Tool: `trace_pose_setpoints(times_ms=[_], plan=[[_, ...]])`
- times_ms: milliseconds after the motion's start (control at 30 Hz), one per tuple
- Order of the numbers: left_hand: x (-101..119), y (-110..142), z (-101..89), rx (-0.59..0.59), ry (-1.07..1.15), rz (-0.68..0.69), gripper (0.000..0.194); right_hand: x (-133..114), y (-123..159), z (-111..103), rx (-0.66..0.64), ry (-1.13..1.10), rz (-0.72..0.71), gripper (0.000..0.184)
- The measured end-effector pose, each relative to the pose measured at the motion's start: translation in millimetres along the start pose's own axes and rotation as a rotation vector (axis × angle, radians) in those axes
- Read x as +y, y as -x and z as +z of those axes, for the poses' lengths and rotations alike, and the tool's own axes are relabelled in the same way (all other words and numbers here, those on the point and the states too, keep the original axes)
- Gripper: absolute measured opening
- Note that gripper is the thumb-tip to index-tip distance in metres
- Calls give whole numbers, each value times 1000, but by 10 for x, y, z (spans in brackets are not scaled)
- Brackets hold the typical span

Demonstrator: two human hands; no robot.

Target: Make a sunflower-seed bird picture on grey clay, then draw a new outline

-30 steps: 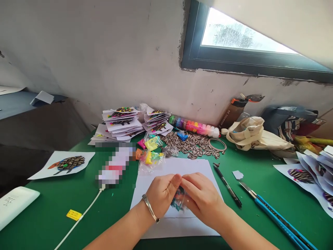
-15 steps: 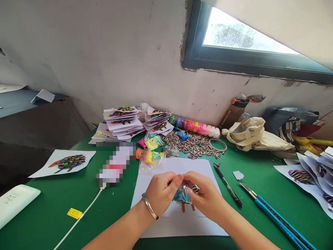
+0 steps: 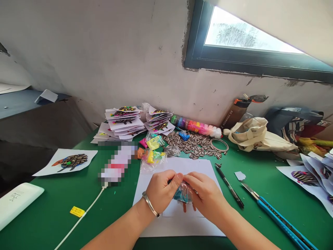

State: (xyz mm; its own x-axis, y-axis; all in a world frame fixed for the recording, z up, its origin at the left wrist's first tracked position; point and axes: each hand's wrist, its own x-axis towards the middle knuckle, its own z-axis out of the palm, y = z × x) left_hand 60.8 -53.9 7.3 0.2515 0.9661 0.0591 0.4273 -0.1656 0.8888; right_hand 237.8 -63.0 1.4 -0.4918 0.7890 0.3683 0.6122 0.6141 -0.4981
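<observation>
Both hands are over a white sheet of paper [image 3: 156,225] on the green table. A small clear plastic packet of blue clay [image 3: 183,195] hangs between them. My left hand [image 3: 162,191], with a silver bangle at the wrist, pinches the packet's upper edge, thumb on top. My right hand [image 3: 205,194] has its bent fingers against the other side of the same edge. The fingertips of both hands nearly meet. Below the packet, two orange-brown legs [image 3: 185,207] of a figure show on the paper; my hands and the packet hide the rest.
Striped sunflower seeds [image 3: 200,142] lie behind the paper, beside packets of yellow clay [image 3: 154,142]. Right of the paper are a black pen [image 3: 229,185] and a blue utility knife [image 3: 281,218], blade out. Stacked seed pictures [image 3: 125,123], a power bank [image 3: 22,203] and a cable [image 3: 83,215] are on the left.
My right fingers have closed in slightly over the packet, and the seeds seen behind it are now covered. The whole view has shifted a little; the packet stays between both hands.
</observation>
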Motion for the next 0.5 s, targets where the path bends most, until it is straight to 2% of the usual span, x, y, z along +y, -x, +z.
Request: trace_pose_setpoints(times_ms=[300, 400, 500], plan=[[-32, 0, 16, 21, -62, 17, 44, 85, 30, -2, 34, 235, 6, 15], [-23, -6, 17, 21, -68, 15, 43, 77, 23, -35, -19, 177, 15, 18], [1, -18, 1, 38, -53, -5, 42, 61, 8, -92, -100, -24, 76, 23]])
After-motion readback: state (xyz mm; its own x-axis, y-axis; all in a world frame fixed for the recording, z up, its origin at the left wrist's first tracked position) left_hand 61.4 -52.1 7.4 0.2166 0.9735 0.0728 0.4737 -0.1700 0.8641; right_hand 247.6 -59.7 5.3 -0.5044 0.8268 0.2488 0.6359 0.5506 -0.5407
